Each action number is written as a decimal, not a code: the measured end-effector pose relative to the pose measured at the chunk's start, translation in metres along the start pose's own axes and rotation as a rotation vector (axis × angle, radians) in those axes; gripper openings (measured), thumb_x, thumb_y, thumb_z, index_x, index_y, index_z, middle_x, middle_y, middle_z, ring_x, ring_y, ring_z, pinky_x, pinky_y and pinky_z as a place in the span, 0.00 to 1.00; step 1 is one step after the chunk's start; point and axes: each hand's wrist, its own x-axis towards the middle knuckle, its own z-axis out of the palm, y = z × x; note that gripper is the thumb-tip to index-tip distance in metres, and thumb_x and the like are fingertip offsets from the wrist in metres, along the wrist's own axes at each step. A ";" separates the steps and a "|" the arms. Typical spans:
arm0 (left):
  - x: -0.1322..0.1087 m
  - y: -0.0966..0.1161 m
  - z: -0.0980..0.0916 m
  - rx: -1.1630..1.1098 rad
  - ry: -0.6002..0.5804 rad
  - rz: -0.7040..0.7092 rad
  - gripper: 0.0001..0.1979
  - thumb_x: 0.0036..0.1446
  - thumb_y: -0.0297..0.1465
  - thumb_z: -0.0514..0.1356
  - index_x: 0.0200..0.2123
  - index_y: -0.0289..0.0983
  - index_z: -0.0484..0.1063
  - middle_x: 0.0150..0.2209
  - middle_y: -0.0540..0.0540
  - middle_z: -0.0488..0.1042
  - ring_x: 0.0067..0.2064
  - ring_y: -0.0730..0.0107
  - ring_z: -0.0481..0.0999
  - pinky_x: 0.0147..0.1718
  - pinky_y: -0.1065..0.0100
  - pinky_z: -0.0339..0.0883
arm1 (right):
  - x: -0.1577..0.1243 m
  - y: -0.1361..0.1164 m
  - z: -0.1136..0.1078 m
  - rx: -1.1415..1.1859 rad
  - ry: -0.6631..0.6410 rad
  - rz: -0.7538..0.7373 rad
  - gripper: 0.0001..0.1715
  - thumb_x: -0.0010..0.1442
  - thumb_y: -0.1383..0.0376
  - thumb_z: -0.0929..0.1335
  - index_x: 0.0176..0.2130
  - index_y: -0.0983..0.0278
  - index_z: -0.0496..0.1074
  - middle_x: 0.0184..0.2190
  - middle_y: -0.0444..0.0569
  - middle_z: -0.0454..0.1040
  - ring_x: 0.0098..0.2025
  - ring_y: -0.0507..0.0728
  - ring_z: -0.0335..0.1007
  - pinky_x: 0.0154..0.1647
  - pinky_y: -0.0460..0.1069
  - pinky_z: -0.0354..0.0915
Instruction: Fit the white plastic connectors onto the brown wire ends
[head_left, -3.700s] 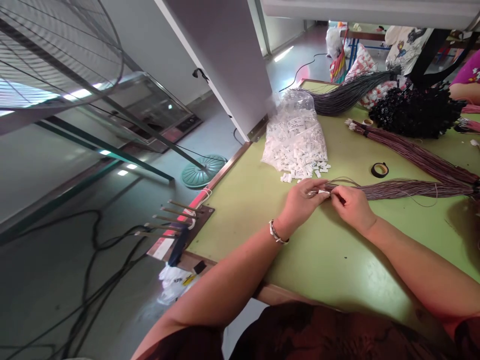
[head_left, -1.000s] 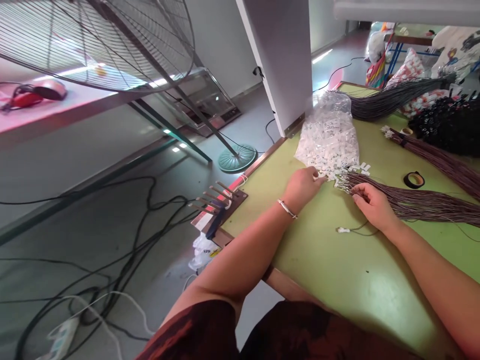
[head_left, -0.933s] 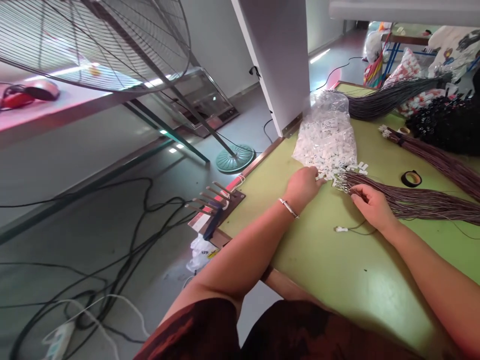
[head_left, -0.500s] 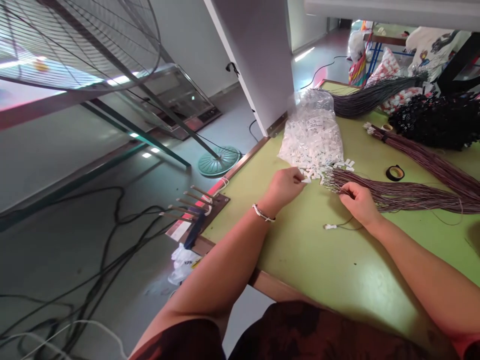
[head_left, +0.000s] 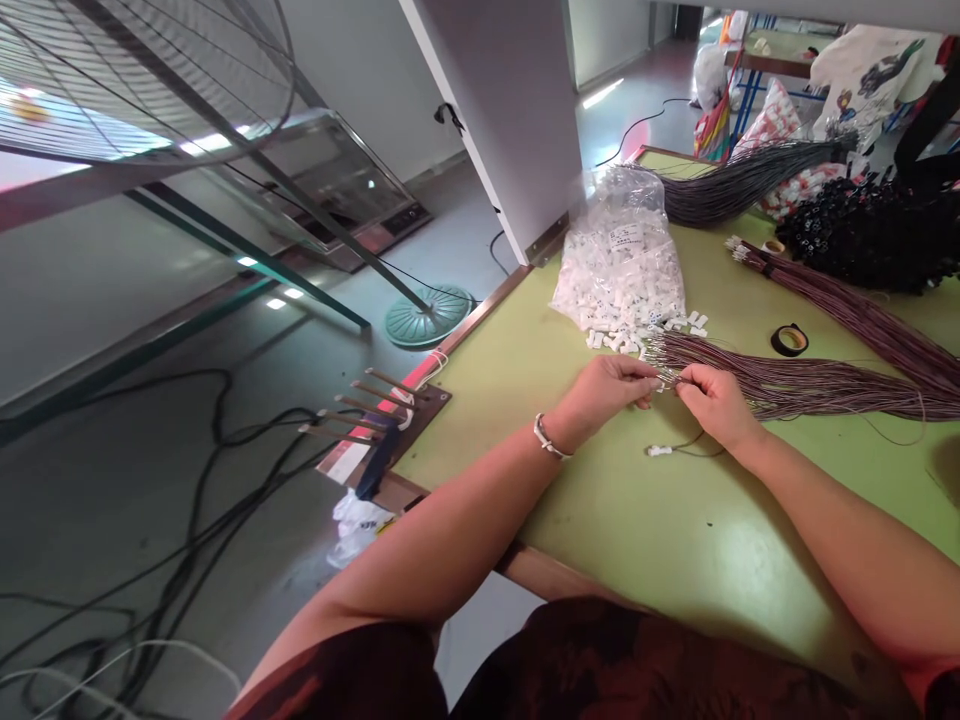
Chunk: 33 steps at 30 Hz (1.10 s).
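My left hand (head_left: 613,390) is closed in a pinch on a small white plastic connector, mostly covered by the fingers. Right beside it, my right hand (head_left: 716,405) pinches a thin brown wire close to its tip; the two sets of fingertips nearly meet. From under the right hand the wire loops out to a white connector (head_left: 660,451) lying on the table. Behind both hands lies a bundle of brown wires (head_left: 810,378) with bare metal ends. Loose white connectors (head_left: 619,340) spill from a clear plastic bag (head_left: 619,255) just beyond the left hand.
On the green table (head_left: 600,520) are a black tape roll (head_left: 790,340), a second brown wire bundle (head_left: 847,310), dark wires (head_left: 735,190) and a heap of black parts (head_left: 874,235). A pegged rack (head_left: 405,425) sits at the left edge. A fan (head_left: 150,80) stands left.
My left hand has moved right, from beside the loose connectors to the right hand, carrying the white connector. The right hand stays nearly in place with the wire. The view has shifted slightly.
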 end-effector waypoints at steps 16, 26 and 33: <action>0.000 0.002 0.004 -0.383 -0.010 -0.162 0.03 0.47 0.25 0.66 0.28 0.31 0.76 0.26 0.47 0.76 0.27 0.79 0.74 0.34 0.73 0.71 | -0.002 -0.004 -0.002 0.070 0.148 0.053 0.07 0.48 0.63 0.65 0.23 0.64 0.65 0.17 0.40 0.60 0.21 0.49 0.51 0.22 0.46 0.51; -0.002 0.005 -0.002 -0.565 -0.047 -0.218 0.03 0.50 0.21 0.63 0.29 0.27 0.77 0.29 0.41 0.78 0.30 0.73 0.77 0.40 0.71 0.72 | -0.002 -0.009 -0.002 0.167 0.134 0.152 0.08 0.46 0.62 0.65 0.23 0.64 0.65 0.17 0.39 0.57 0.21 0.48 0.48 0.21 0.45 0.48; 0.000 0.000 -0.003 -0.552 -0.083 -0.199 0.04 0.46 0.22 0.66 0.30 0.28 0.77 0.29 0.44 0.77 0.31 0.74 0.77 0.39 0.72 0.70 | -0.003 -0.009 -0.002 0.167 0.137 0.147 0.08 0.47 0.62 0.65 0.22 0.64 0.65 0.17 0.39 0.56 0.20 0.48 0.48 0.20 0.45 0.47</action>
